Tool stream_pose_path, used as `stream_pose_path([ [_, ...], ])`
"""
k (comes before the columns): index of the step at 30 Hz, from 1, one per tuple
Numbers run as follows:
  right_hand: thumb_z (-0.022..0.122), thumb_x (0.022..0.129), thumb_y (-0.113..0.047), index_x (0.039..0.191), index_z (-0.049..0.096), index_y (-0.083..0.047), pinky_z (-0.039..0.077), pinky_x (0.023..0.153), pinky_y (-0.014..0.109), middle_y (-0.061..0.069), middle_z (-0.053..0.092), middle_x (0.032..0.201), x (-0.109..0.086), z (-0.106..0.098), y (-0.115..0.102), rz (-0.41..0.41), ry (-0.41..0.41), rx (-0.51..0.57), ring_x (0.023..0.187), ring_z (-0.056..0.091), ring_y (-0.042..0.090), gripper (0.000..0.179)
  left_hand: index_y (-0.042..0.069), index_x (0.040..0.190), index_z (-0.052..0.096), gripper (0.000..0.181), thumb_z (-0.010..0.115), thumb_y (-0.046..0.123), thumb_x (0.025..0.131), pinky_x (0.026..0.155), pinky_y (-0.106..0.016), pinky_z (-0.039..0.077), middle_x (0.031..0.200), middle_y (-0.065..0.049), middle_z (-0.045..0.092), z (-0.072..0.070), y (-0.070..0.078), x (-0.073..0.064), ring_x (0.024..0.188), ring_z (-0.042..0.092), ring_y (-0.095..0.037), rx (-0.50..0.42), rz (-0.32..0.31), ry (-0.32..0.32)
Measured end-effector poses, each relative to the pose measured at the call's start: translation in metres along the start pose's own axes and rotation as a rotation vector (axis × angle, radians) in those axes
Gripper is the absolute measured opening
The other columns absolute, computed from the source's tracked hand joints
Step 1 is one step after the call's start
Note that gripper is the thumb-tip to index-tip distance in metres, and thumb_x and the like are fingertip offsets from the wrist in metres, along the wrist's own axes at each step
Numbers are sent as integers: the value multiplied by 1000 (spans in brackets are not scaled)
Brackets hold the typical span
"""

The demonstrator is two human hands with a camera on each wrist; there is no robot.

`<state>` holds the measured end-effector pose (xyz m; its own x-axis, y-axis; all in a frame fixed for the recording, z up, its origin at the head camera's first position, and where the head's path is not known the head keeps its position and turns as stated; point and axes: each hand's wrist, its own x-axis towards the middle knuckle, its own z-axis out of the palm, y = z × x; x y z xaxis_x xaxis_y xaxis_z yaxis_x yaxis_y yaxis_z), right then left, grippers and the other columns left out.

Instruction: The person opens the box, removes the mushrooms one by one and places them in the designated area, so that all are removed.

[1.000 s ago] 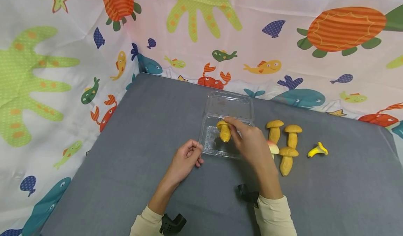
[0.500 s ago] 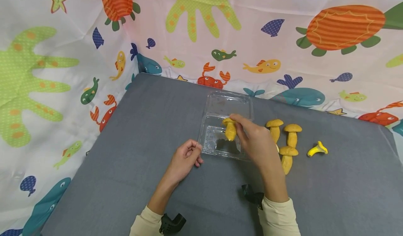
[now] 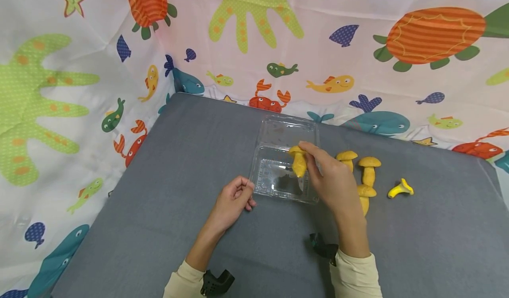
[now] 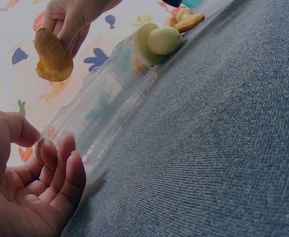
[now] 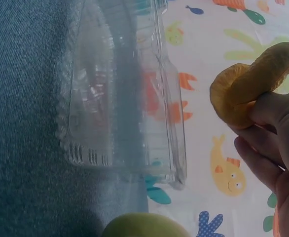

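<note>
My right hand pinches a yellow-brown toy mushroom by its cap, stem pointing down, over the right part of a clear plastic clamshell container. The right wrist view shows this mushroom between thumb and fingers, apart from the container. The container's lid lies folded back behind its base. At the container's left front edge, my left hand pinches the rim between thumb and index finger, its other fingers curled, as the left wrist view shows the hand closely.
Right of the container lie several brown toy mushrooms, partly behind my right hand. A small yellow mushroom lies further right. A pale, rounded mushroom shows in the left wrist view. A sea-animal curtain borders the grey table.
My right hand has moved to the right with the mushroom, from over the container's middle to its right side. The left hand has stayed in place.
</note>
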<state>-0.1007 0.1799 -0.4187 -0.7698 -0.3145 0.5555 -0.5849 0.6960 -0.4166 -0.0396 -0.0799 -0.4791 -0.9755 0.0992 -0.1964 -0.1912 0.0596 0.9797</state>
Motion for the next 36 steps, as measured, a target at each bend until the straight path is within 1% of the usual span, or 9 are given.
stream_pose_path([
  [2, 74, 96, 3, 134, 70, -5, 58, 53, 34, 14, 76, 123, -1, -2, 1, -13, 20, 5, 67, 72, 23, 39, -1, 106, 67, 15, 59, 12, 108, 66, -27, 59, 77, -13, 65, 0, 0, 0, 69, 69, -24, 2, 0, 0],
  [8, 74, 95, 5, 133, 71, -8, 47, 44, 31, 12, 78, 119, -3, -6, 4, -10, 50, -9, 49, 52, 13, 41, 0, 107, 67, 16, 59, 13, 108, 66, -27, 59, 77, -12, 65, 0, 1, -1, 69, 69, -23, 4, 0, 1],
  [12, 75, 95, 4, 136, 70, -9, 49, 45, 32, 11, 77, 121, -5, -10, 6, -16, 52, -37, 48, 52, 13, 43, -1, 108, 67, 17, 59, 14, 108, 66, -27, 59, 78, -12, 65, 0, 1, -1, 69, 68, -22, -1, 0, -2],
  [16, 76, 94, 4, 137, 69, -10, 55, 50, 36, 10, 76, 126, -7, -13, 6, -13, 69, -45, 56, 66, 21, 46, -2, 108, 66, 18, 60, 14, 109, 66, -26, 58, 78, -12, 65, 0, 1, 0, 70, 68, -22, -1, 1, -4],
  [19, 75, 94, 4, 136, 70, -9, 59, 57, 41, 9, 76, 127, -8, -15, 7, -3, 79, -36, 79, 77, 29, 45, -1, 108, 66, 18, 59, 15, 109, 66, -27, 58, 78, -12, 65, 0, 0, 0, 69, 68, -22, 2, -4, -3],
  [22, 74, 94, 4, 135, 71, -9, 61, 63, 44, 9, 76, 127, -8, -17, 7, 6, 82, -30, 94, 78, 31, 43, 0, 107, 67, 19, 59, 17, 109, 67, -27, 59, 78, -13, 65, -1, 0, -1, 70, 69, -23, 8, -11, 1],
  [28, 76, 92, 6, 133, 73, -9, 58, 57, 41, 8, 77, 125, -10, -19, 8, 5, 97, -31, 93, 78, 32, 44, 3, 106, 67, 17, 60, 18, 109, 67, -28, 59, 79, -14, 65, -1, -1, -1, 71, 69, -24, 11, -14, 3],
  [32, 76, 95, 1, 134, 72, -9, 54, 53, 35, 8, 76, 126, -12, -23, 13, -4, 73, -71, 88, 78, 29, 41, 3, 106, 68, 16, 60, 17, 109, 66, -27, 59, 78, -13, 65, -1, 0, -1, 70, 68, -23, 9, -9, 5],
  [36, 74, 98, -3, 136, 71, -10, 59, 58, 36, 7, 76, 128, -16, -28, 17, 7, 38, -101, 89, 78, 27, 39, 1, 107, 67, 16, 60, 15, 109, 65, -27, 59, 78, -13, 65, -1, -1, -1, 69, 68, -22, 6, -3, 5],
])
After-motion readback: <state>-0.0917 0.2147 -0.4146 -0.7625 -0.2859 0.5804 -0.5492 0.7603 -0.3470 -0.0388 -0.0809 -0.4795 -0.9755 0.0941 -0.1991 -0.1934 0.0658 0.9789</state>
